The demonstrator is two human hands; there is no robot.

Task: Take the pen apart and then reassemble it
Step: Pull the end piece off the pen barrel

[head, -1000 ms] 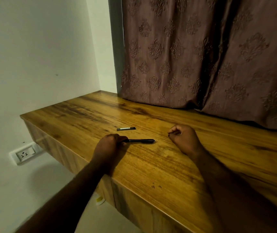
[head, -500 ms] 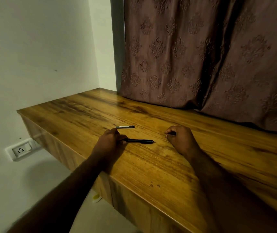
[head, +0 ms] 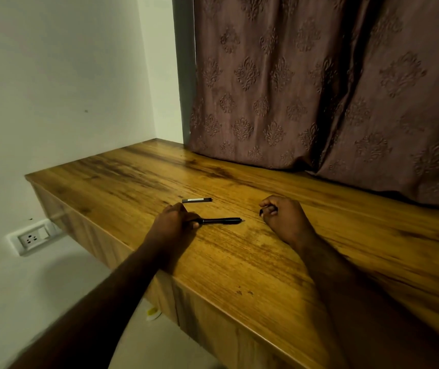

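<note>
Wood tabletop (head: 239,262): smooth, no rim; round parts could roll off its near edge.
Left hand (head: 171,226): grips the left end of the pen (head: 221,221), which lies flat with its tip toward 3 o'clock; a hard twist could skid it away.
Cap (head: 197,200): loose at 12 o'clock of that hand, apart from the pen; a knuckle could knock it off.
Right hand (head: 284,217): curled at 3 o'clock of the pen; I cannot tell whether it holds a small part, but one could slip out.
Containers: none shows; nothing keeps the parts together.
</note>
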